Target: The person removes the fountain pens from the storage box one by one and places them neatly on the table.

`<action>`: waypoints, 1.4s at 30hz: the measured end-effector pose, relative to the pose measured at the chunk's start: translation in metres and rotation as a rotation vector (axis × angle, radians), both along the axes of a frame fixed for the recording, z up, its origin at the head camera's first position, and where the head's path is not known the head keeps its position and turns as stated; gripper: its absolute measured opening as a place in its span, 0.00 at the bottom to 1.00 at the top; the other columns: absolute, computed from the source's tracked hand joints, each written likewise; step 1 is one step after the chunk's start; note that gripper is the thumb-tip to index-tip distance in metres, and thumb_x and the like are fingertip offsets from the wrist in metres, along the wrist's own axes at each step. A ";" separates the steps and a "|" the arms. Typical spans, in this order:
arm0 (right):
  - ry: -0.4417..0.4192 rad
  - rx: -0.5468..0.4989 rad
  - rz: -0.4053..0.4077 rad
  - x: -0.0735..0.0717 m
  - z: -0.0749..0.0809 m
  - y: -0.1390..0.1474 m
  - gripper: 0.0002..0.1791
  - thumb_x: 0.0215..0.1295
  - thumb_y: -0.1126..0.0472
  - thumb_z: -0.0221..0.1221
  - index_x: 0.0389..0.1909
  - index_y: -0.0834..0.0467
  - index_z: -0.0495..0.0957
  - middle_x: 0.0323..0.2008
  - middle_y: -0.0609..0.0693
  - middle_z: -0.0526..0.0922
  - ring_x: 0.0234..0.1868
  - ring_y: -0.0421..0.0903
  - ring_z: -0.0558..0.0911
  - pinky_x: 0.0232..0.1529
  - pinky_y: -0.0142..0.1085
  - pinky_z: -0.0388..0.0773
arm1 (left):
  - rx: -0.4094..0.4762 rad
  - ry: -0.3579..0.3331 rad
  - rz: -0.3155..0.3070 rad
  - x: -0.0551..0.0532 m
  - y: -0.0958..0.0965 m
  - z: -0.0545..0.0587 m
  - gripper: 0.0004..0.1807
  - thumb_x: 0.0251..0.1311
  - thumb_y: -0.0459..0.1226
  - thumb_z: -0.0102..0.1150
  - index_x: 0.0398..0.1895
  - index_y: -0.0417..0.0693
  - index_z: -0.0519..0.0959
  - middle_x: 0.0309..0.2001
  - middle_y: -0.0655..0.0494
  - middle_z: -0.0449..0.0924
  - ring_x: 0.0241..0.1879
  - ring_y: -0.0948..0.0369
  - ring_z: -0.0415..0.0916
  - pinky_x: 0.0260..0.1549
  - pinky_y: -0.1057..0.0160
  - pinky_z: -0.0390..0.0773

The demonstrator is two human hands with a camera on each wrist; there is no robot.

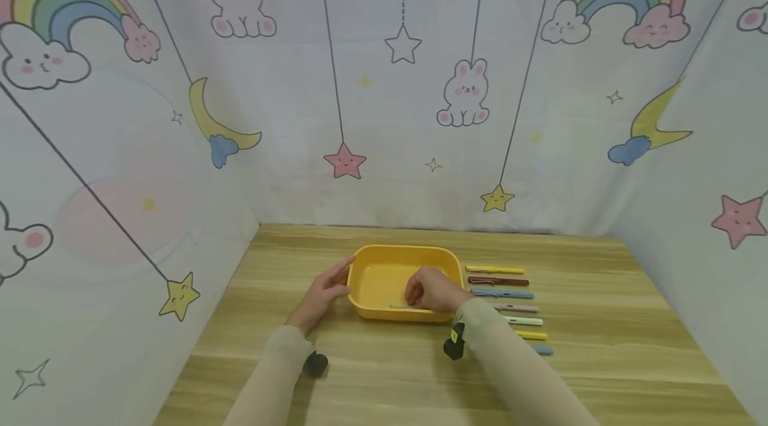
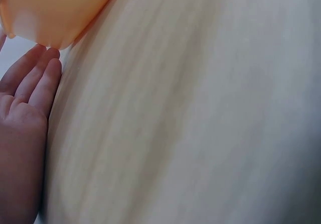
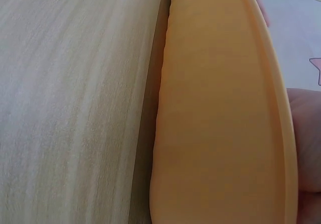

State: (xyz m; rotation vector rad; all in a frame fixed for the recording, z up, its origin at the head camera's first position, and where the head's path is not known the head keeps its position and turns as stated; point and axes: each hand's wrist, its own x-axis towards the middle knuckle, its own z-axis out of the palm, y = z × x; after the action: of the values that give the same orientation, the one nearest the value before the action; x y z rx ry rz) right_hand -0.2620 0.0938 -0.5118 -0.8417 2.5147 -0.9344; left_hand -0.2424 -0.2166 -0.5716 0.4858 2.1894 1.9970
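Observation:
A yellow plastic bin (image 1: 372,314) stands on the wood-grain table. My left hand (image 1: 321,296) rests against its left end with the fingers fairly straight; in the left wrist view those fingertips (image 2: 50,53) touch the bin's outer wall (image 2: 65,13). My right hand (image 1: 433,289) reaches over the near rim into the bin, fingers curled down near the floor. It pinches a thin pen (image 1: 399,307), of which only a pale end shows past the fingers. In the right wrist view the bin's side wall (image 3: 220,108) hides most of that hand (image 3: 308,138).
Right of the bin several pens lie in a column, among them a yellow pen (image 1: 495,271), a dark red pen (image 1: 498,281) and a blue pen (image 1: 504,294). My right forearm (image 1: 516,353) covers part of the nearer ones. A patterned curtain (image 1: 396,93) encloses the table's back and sides.

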 end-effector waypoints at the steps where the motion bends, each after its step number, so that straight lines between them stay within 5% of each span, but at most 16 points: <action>1: 0.011 0.005 -0.003 0.000 0.001 0.000 0.15 0.54 0.82 0.70 0.33 0.59 0.88 0.32 0.48 0.90 0.34 0.42 0.87 0.39 0.35 0.88 | 0.000 0.005 -0.002 0.000 0.000 0.000 0.36 0.74 0.30 0.57 0.83 0.52 0.62 0.80 0.46 0.61 0.78 0.46 0.61 0.74 0.54 0.65; 11: 0.019 -0.002 -0.006 0.003 0.006 -0.001 0.12 0.54 0.79 0.73 0.35 0.61 0.88 0.34 0.50 0.90 0.36 0.44 0.87 0.41 0.38 0.87 | -0.007 0.012 -0.008 -0.001 -0.001 0.000 0.36 0.75 0.30 0.56 0.83 0.51 0.61 0.80 0.44 0.61 0.78 0.44 0.60 0.75 0.44 0.61; 19: 0.026 -0.010 -0.014 0.000 0.003 0.001 0.09 0.61 0.74 0.70 0.40 0.59 0.89 0.36 0.48 0.90 0.39 0.43 0.87 0.46 0.42 0.88 | -0.005 0.014 -0.007 0.000 0.000 0.001 0.35 0.74 0.30 0.56 0.83 0.50 0.61 0.81 0.45 0.60 0.79 0.45 0.58 0.73 0.61 0.66; 27: 0.056 -0.057 -0.064 -0.002 0.002 0.000 0.09 0.64 0.73 0.69 0.42 0.60 0.89 0.38 0.47 0.90 0.40 0.43 0.85 0.48 0.44 0.86 | -0.002 0.013 -0.012 0.000 -0.001 0.001 0.36 0.75 0.29 0.56 0.83 0.52 0.61 0.81 0.46 0.60 0.79 0.46 0.58 0.75 0.51 0.64; 36: 0.051 -0.147 -0.117 -0.002 0.004 0.001 0.12 0.62 0.70 0.72 0.47 0.62 0.89 0.39 0.48 0.90 0.39 0.41 0.84 0.43 0.38 0.85 | 0.005 0.017 -0.015 -0.002 -0.001 0.000 0.36 0.74 0.30 0.57 0.83 0.53 0.62 0.81 0.47 0.60 0.79 0.47 0.59 0.70 0.68 0.68; 42: 0.061 -0.132 -0.135 -0.001 0.004 0.002 0.13 0.65 0.69 0.70 0.50 0.61 0.90 0.46 0.52 0.91 0.45 0.48 0.87 0.49 0.44 0.86 | -0.006 0.008 -0.011 -0.001 -0.001 0.001 0.36 0.74 0.32 0.58 0.83 0.55 0.62 0.81 0.50 0.61 0.79 0.50 0.59 0.73 0.62 0.66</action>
State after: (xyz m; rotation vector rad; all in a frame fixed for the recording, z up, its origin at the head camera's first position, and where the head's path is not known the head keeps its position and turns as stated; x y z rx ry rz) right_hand -0.2627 0.0960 -0.5078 -0.7567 2.6128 -1.1456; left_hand -0.2429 -0.2176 -0.5706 0.5053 2.1917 1.9864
